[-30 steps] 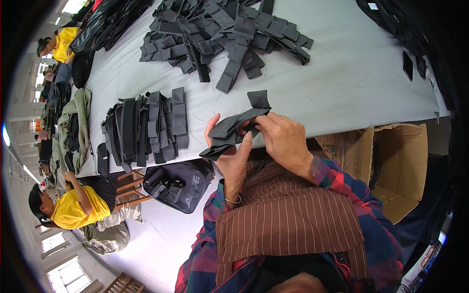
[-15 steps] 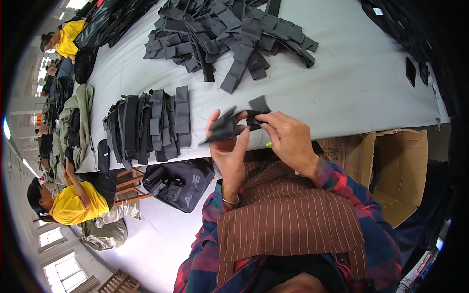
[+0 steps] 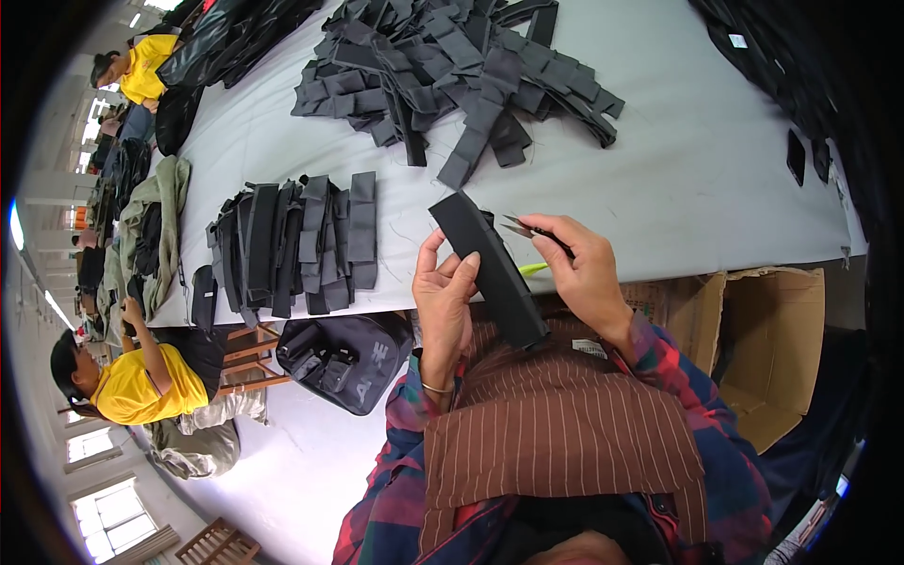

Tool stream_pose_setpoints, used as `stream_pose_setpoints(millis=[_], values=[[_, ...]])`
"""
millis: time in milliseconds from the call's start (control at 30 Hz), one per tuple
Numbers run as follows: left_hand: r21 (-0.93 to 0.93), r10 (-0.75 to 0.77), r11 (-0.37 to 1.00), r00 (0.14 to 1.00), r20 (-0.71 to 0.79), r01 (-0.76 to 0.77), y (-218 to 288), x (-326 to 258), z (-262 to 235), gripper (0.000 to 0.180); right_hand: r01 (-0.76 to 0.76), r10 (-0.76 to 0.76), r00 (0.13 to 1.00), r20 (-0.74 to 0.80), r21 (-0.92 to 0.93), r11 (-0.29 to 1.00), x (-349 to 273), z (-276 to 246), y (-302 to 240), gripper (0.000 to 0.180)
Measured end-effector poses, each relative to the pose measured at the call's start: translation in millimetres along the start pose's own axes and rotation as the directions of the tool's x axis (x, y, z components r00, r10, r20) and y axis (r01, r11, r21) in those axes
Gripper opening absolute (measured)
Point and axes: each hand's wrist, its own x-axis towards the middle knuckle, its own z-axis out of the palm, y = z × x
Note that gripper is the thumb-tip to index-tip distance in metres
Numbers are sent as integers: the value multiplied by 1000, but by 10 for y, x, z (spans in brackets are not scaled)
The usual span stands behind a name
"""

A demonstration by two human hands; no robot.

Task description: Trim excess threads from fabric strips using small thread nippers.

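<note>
My left hand [image 3: 444, 299] grips a flat black fabric strip [image 3: 492, 275] at its long edge, thumb on top. The strip is held at a slant over the table's front edge, its lower end above my apron. In my right hand [image 3: 589, 278] is a pair of thread snips [image 3: 548, 237], blades pointing left toward the strip and a little apart from it. Something bright yellow-green [image 3: 534, 269] sticks out below that hand. Beyond my hands lies a loose heap of dark strips [image 3: 471, 47]. To the left, more strips [image 3: 287, 245] lie side by side in a row.
The white table [image 3: 678, 179] has a dark phone-like slab [image 3: 794, 157] near its right end. Beneath the right side stands an open cardboard box [image 3: 777, 358]. A dark bag [image 3: 372, 377] sits below the left front edge. Two people in yellow shirts [image 3: 141, 386] are at the left.
The black strip, blurred and folded between both hands before, is now stretched out lengthwise in my left hand. My right hand has drawn off it to the right, and the snips show plainly.
</note>
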Motion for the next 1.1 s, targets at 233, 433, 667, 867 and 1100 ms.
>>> stream_pose_setpoints(millis=[233, 433, 667, 867, 1100], values=[[79, -54, 996, 993, 104, 46, -67, -7, -11, 53, 152, -144, 987, 64, -133, 979, 85, -28, -80, 21], [158, -27, 987, 991, 133, 6, -188, -40, 10, 54, 388, -400, 915, 50, -378, 841, 222, 123, -15, 23], [192, -72, 980, 988, 140, 44, -175, -81, -4, 51, 399, -392, 913, 115, -456, 796, 232, 23, 66, 20], [110, -105, 989, 990, 93, 95, -192, -95, -43, 39, -112, 91, 975, 203, 95, 989, 216, -81, -31, 19], [92, -75, 993, 994, 81, 68, -328, -137, -76, 29, 365, -355, 909, 219, -9, 931, -57, 57, 152, 28]])
